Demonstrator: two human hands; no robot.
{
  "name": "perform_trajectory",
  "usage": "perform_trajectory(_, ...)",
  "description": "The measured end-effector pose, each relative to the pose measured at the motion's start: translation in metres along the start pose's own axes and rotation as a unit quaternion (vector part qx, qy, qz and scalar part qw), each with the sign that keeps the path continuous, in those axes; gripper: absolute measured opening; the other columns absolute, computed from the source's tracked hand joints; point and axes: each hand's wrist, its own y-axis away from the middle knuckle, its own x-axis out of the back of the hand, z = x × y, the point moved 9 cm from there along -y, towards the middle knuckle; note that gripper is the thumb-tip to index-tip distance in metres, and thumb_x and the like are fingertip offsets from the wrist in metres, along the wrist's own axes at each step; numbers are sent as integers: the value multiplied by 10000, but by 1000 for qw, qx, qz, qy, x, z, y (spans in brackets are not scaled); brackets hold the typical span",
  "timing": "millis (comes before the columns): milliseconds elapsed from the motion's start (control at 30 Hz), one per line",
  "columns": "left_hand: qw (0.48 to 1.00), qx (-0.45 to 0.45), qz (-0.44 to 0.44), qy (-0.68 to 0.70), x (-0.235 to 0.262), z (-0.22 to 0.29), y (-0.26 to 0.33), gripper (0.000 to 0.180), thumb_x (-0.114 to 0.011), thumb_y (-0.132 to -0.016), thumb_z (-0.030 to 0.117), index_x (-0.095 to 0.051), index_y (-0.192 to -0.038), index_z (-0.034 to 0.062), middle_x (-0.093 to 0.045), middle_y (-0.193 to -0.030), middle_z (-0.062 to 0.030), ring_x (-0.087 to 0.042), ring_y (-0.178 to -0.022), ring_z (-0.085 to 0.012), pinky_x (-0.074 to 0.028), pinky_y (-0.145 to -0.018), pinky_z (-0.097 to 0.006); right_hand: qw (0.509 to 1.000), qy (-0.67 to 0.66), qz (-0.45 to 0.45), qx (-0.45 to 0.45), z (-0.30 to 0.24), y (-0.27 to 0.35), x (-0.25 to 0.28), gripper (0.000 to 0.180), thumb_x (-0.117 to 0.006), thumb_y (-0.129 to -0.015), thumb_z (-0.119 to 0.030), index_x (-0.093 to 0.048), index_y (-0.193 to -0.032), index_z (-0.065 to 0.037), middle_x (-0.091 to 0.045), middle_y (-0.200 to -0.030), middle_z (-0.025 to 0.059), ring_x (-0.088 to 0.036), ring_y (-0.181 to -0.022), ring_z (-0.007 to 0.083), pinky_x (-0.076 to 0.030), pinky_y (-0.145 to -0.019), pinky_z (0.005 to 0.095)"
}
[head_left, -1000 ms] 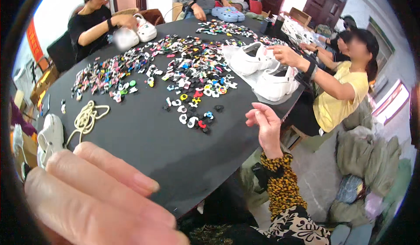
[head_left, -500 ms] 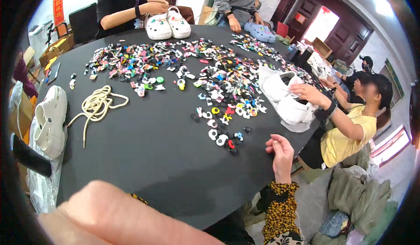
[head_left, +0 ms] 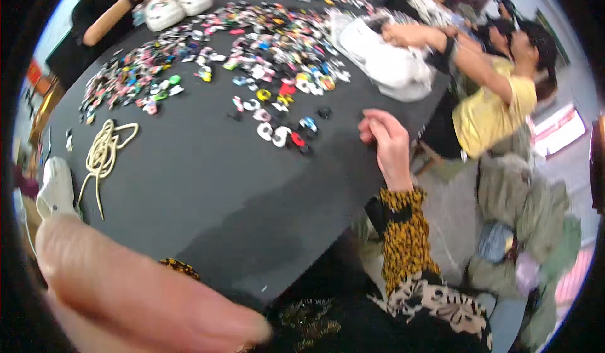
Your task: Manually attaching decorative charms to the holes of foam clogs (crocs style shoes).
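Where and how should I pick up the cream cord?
I'd pinch the cord at its bunched middle, from above, probably with your left hand, the nearer one. The loops overlap there, lying flat and uncovered; the strands trailing toward you might just pull loose.

Grey-green sacks (head_left: 547,227), lilac bag (head_left: 527,271), pale floor (head_left: 449,230)

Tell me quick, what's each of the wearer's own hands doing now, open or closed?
Left hand: too close to the camera; open, closed or holding can't be told.
Right hand: loosely curled, nothing visible in it; fully closed can't be told.
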Motion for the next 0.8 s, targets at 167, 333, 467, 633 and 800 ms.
perform_trajectory(167, 994, -17, -83, 64, -3, -1, -63, 642, -430, -984, 384, -203, -1453, 7, -618, -1163, -187, -610, -964, -320, -439, -810, -530, 998, -6, 4, -59, -11, 11, 22, 180, -508, -924, -48, -629, -1041, 15, -646, -814, 58, -591, -672, 93, -498, -632, 226)
perform_trajectory(333, 997, 9, 75, 26, 1, 47, -94, 452, -448, -991, 322, -519, -1249, -42, -619, -989, -234, -605, -791, -294, -483, -721, -473, 997, -37, -13, -72, -29, 20, 12, 175, -524, -920, -67, -623, -1037, 17, -647, -801, 55, -596, -658, 90, -498, -616, 228)
perform_trajectory(467, 995, -26, 83, 46, 2, 48, -91, 437, -438, -996, 294, -501, -1272, -39, -617, -968, -247, -602, -785, -307, -488, -702, -469, 996, -43, -16, -83, -24, 20, 15, 179, -533, -930, -99, -630, -1027, 15, -644, -815, 51, -593, -678, 91, -491, -637, 227)
perform_trajectory(633, 996, -22, 86, 12, 9, 45, -92, 412, -425, -1001, 259, -493, -1277, -39, -612, -993, -276, -602, -808, -318, -482, -729, -484, 965, -218, -27, -141, -25, 18, 16, 370, -468, -992, -317, -615, -1074, 13, -648, -865, 77, -604, -742, 162, -496, -692, 306)
perform_trajectory(800, 963, 74, 258, 20, 11, 20, -81, 410, -452, -968, 302, -579, -1120, -57, -632, -1016, -189, -592, -891, -230, -462, -798, -335, 909, -396, -71, -111, -102, 31, 4, 611, -374, -966, -517, -451, -1331, -32, -532, -1258, 146, -526, -1116, 248, -435, -901, 384)
